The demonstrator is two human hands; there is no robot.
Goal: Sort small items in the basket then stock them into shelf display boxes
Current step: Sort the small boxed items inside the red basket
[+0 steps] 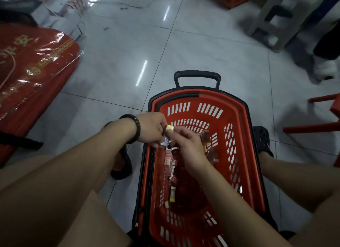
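A red plastic basket (pixel 237 121) with a black handle stands on the floor between my legs. Several small red and white packets (pixel 170 162) lie scattered on its bottom. My left hand (pixel 150 127), with a dark bead bracelet on the wrist, holds a small stack of packets over the basket's left rim. A yellow packet (pixel 169 128) sits on top of that stack. My right hand (pixel 187 143) meets the left one and pinches the yellow packet's right end. Part of the stack is hidden by my fingers.
A large red bag in clear plastic (pixel 31 66) lies on the tiled floor at the left. A grey stool (pixel 281 20) and another person's white shoe (pixel 325 68) are at the far right. Red chair legs (pixel 312 129) stand at the right edge.
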